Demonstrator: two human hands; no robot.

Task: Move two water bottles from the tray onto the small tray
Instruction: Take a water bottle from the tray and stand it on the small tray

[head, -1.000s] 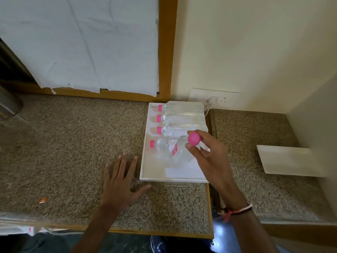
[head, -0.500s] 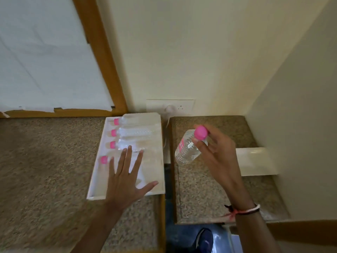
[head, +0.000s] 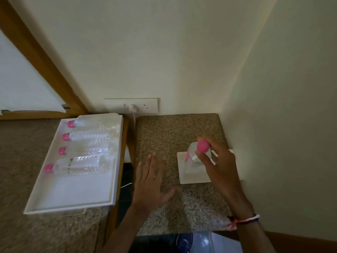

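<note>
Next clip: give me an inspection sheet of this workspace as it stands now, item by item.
Surface: speckled granite counter on the right, a second stretch on the left, a dark gap between.
Job's things: large white tray holds four bottles lying down, pink caps pointing left; held bottle stands upright on or just above the small tray.
Clutter: nothing seen.
Hands: right hand grips the held bottle at its pink cap; left hand open, fingers spread, above the counter.
Cables: white plug in the wall socket, lead dropping into the gap.
Surroundings: cream walls, wooden frame at left.
</note>
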